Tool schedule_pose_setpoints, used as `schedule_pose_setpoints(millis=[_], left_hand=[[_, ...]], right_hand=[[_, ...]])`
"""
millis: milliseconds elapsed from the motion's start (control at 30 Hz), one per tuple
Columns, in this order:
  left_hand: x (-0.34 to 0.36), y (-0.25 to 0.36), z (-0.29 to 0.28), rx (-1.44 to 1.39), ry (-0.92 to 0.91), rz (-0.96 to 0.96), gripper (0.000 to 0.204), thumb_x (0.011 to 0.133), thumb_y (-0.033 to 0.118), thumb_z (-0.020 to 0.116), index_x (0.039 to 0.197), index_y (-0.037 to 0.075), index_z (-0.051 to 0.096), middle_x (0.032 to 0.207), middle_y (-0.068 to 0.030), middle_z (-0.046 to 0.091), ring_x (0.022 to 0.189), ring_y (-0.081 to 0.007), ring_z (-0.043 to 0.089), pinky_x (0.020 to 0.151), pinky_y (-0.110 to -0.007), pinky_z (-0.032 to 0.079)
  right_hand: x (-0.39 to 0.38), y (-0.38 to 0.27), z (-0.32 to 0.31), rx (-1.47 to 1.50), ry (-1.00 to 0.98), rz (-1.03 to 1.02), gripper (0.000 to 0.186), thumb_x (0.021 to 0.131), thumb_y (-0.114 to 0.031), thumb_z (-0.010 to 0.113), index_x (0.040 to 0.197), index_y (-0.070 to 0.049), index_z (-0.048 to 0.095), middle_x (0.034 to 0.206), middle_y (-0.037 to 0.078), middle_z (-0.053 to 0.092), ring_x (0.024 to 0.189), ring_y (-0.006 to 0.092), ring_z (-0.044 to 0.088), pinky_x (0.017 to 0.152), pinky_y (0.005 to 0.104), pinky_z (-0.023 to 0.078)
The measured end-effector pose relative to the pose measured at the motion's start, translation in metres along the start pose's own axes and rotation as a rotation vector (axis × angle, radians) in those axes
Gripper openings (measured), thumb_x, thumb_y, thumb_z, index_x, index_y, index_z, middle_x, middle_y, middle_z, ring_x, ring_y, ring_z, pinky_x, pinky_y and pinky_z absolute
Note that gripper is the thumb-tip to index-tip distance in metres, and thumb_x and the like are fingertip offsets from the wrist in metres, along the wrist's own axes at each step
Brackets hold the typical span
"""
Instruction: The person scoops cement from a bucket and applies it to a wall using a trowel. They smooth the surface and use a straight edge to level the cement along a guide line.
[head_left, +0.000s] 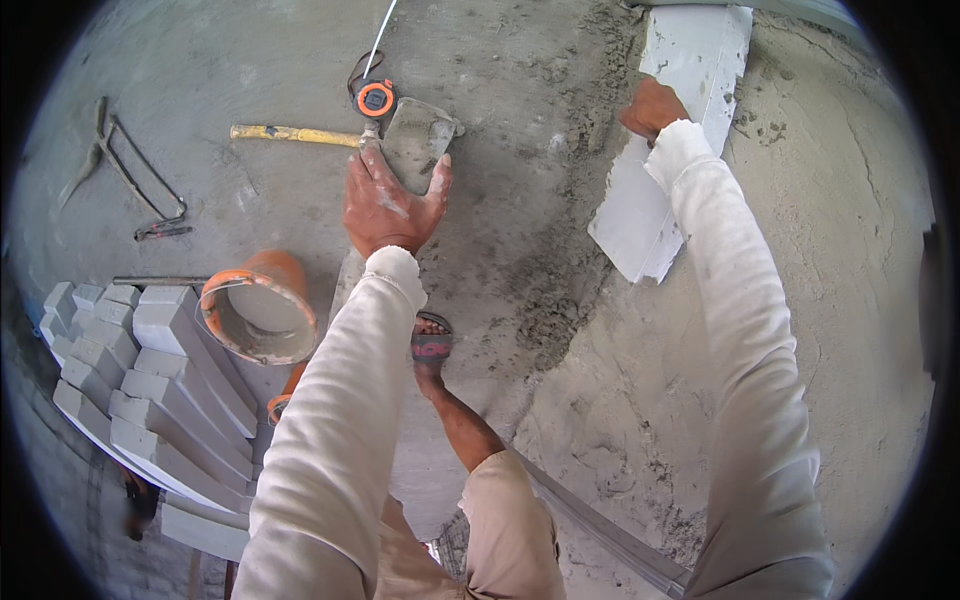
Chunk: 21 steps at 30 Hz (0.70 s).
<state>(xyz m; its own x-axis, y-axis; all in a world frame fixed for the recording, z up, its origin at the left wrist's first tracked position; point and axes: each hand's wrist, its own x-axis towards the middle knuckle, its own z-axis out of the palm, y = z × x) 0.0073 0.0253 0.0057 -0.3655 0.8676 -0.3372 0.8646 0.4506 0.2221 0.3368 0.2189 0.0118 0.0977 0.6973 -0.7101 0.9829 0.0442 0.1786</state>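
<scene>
I find the white board (640,215) right of the orange bucket (278,268), long axis slanting away rightward. The right grip (655,110), nearer, curls over it, hold I cannot tell; the left grip (397,203) spreads wide at the grey blade (418,135).

Right fingers (640,115) on jagged-edged white panel (632,212)

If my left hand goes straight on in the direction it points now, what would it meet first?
Most likely the flat grey blade, just ahead of the left hand; depth is unclear, so they may be touching.
</scene>
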Motion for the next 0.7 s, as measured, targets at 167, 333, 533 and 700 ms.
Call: schedule_pose_setpoints(millis=[167, 333, 533, 700], left_hand=[[0.002, -0.004, 0.003, -0.007, 0.028, 0.007, 0.093, 0.086, 0.075, 0.073, 0.134, -0.003, 0.059, 0.117, -0.0157, 0.061, 0.108, -0.035, 0.069, 0.09, -0.045, 0.06], [-0.001, 0.002, 0.001, -0.002, 0.007, 0.014, 0.09, 0.087, 0.074, 0.073, 0.133, -0.002, 0.058, 0.119, -0.0153, 0.061, 0.112, -0.0349, 0.068, 0.092, -0.045, 0.06], [-0.004, -0.006, 0.016, 0.041, 0.175, 0.053, 0.09, 0.087, 0.076, 0.072, 0.133, 0.0, 0.057, 0.124, -0.0159, 0.062, 0.118, -0.0365, 0.068, 0.095, -0.047, 0.06], [-0.003, 0.0, 0.009, 0.021, 0.023, 0.003, 0.095, 0.089, 0.076, 0.069, 0.14, -0.003, 0.053, 0.133, -0.0213, 0.061, 0.124, -0.0422, 0.066, 0.1, -0.051, 0.057]], right_hand=[[-0.113, -0.014, 0.087, 0.076, -0.152, 0.087, 0.052, 0.085, -0.022, 0.079, 0.123, 0.013, 0.066, 0.122, 0.036, 0.072, 0.116, 0.0491, 0.072, 0.102, 0.0505, 0.059], [-0.11, -0.009, 0.056, 0.182, -0.156, 0.117, 0.049, 0.087, -0.026, 0.08, 0.115, 0.013, 0.069, 0.116, 0.036, 0.074, 0.112, 0.0486, 0.073, 0.099, 0.0489, 0.061], [-0.196, -0.028, 0.12, 0.279, -0.266, 0.22, 0.052, 0.085, -0.023, 0.086, 0.121, 0.011, 0.07, 0.116, 0.034, 0.074, 0.112, 0.0495, 0.073, 0.101, 0.0497, 0.061], [-0.253, -0.059, 0.161, 0.587, 0.143, 0.299, 0.038, 0.09, -0.018, 0.077, 0.113, 0.009, 0.065, 0.106, 0.033, 0.073, 0.099, 0.0507, 0.073, 0.086, 0.0552, 0.057]])
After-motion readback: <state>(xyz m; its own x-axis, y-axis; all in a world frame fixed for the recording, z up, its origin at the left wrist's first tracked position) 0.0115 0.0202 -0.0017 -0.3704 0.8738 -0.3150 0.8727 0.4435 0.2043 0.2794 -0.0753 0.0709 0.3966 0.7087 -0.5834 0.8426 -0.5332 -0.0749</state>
